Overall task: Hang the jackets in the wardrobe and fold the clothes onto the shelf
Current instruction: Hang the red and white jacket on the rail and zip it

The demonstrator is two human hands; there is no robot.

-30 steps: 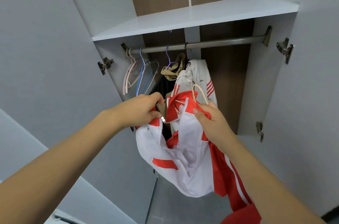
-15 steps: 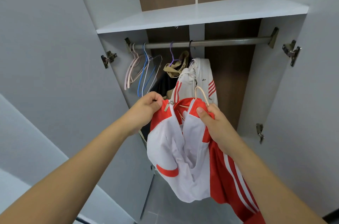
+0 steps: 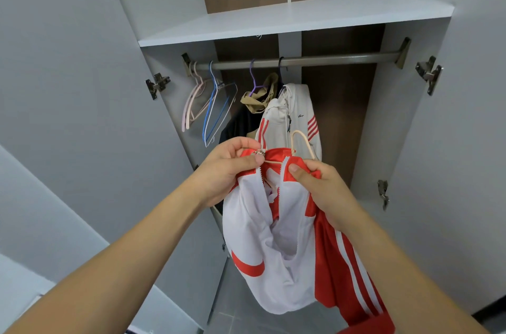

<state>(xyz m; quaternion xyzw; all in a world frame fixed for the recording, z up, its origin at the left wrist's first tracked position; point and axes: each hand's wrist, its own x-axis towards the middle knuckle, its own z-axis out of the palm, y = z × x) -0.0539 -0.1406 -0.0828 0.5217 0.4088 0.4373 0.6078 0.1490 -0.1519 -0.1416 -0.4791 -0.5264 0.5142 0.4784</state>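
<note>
A red and white jacket [image 3: 276,259] hangs from a beige hanger [image 3: 301,140], held up in front of the open wardrobe. My left hand [image 3: 232,166] pinches the jacket's left collar edge by the zipper pull. My right hand [image 3: 317,183] grips the right collar edge and the hanger's shoulder. The hanger's hook sticks up above the collar, well below the metal rail [image 3: 301,61]. On the rail hang a white hooded jacket with red stripes [image 3: 295,112], a tan garment [image 3: 260,95] and a dark one [image 3: 235,125].
Several bare hangers [image 3: 208,106], pink, blue and white, hang at the rail's left end. A white shelf [image 3: 295,16] sits above the rail. Both wardrobe doors stand open, left door [image 3: 82,87] and right door [image 3: 465,142]. The rail's right half is free.
Both hands have lifted the jacket higher and drawn the collar edges closer around the hanger. The view has tilted slightly up toward the wardrobe.
</note>
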